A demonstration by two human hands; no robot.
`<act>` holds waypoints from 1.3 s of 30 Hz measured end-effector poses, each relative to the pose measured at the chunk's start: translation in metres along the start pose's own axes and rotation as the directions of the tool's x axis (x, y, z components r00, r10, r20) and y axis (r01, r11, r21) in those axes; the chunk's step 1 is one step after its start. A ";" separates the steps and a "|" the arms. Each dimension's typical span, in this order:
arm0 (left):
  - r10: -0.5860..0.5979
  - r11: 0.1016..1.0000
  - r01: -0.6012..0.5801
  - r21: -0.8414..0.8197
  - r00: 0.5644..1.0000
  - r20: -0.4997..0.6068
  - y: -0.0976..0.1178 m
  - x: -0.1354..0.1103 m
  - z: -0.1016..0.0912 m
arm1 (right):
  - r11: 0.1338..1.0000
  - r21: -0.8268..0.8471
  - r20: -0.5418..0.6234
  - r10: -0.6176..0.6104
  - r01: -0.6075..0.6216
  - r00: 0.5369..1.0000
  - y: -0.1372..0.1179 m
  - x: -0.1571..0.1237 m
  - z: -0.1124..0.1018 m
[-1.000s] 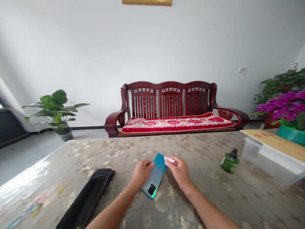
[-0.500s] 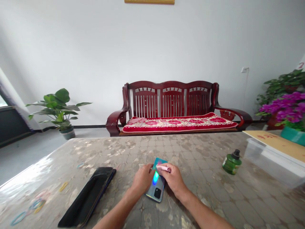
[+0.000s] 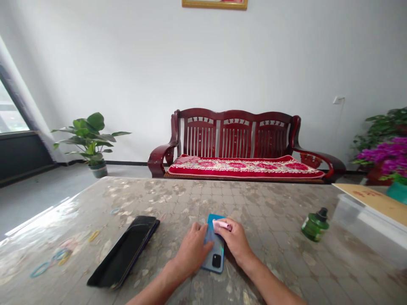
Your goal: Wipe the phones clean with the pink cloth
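A blue phone (image 3: pixel 215 254) lies back up on the patterned table (image 3: pixel 273 203), its camera end towards me. My left hand (image 3: pixel 192 250) rests on its left edge with fingers curled against it, holding it down. My right hand (image 3: pixel 234 240) is closed in a pinch on a small pink cloth (image 3: pixel 221 225) pressed onto the phone's far end. Both forearms reach in from the bottom edge.
A black tablet or case (image 3: pixel 125 251) lies left of my hands, with coloured rubber bands (image 3: pixel 51 260) scattered further left. A small green bottle (image 3: pixel 314 225) stands to the right, beside a clear plastic box (image 3: pixel 365 226). A red wooden bench (image 3: pixel 241 148) and potted plants stand beyond.
The phone has turned from slanted to nearly straight towards me. The pink cloth moved from its far right corner onto its upper back. My view has shifted a little to the left.
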State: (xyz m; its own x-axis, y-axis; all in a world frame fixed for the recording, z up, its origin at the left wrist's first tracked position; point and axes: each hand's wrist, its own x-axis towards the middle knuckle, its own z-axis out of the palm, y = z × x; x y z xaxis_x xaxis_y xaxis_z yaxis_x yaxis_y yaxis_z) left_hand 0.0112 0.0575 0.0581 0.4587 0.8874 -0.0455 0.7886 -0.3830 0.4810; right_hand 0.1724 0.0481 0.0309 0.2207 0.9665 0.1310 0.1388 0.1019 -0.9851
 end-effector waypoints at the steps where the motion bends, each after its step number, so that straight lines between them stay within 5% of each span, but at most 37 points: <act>1: 0.040 0.999 -0.041 -0.031 0.999 -0.011 -0.002 -0.006 0.001 | 1.000 0.003 -0.010 0.000 0.000 1.000 0.002 0.000 -0.001; 5: 0.219 0.969 -0.222 -0.104 0.975 -0.043 -0.010 -0.031 0.004 | 0.978 -0.169 -0.057 -0.131 0.120 0.990 0.005 0.002 -0.010; 9: 0.366 0.926 -0.368 -0.077 0.930 -0.044 -0.014 -0.042 0.009 | 0.796 -0.496 0.109 -0.340 0.347 0.934 -0.002 -0.002 -0.018; 14: 0.435 0.900 -0.436 0.002 0.897 -0.071 -0.019 -0.037 0.021 | 0.568 -0.684 0.353 -0.291 0.458 0.889 -0.016 -0.012 -0.019; 19: 0.488 0.870 -0.481 0.111 0.872 -0.045 -0.015 -0.035 0.022 | 0.465 -0.748 0.405 -0.246 0.473 0.881 -0.021 -0.013 -0.018; 33: 0.485 0.859 -0.469 0.206 0.874 -0.034 -0.005 -0.042 0.021 | 0.474 -0.790 0.326 -0.213 0.389 0.921 -0.016 0.023 -0.018; 39: 0.485 0.858 -0.464 0.220 0.873 -0.047 -0.001 -0.048 0.037 | 0.535 -0.644 0.504 -0.239 0.546 0.830 -0.025 -0.006 -0.017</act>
State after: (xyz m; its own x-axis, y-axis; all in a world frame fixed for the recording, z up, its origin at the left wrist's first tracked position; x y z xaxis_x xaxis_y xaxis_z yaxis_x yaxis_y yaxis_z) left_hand 0.0035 0.0059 0.0274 0.7638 0.6014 0.2345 0.5536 -0.7971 0.2411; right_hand 0.1834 0.0354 0.0567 -0.3372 0.8963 0.2880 0.8169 0.4306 -0.3837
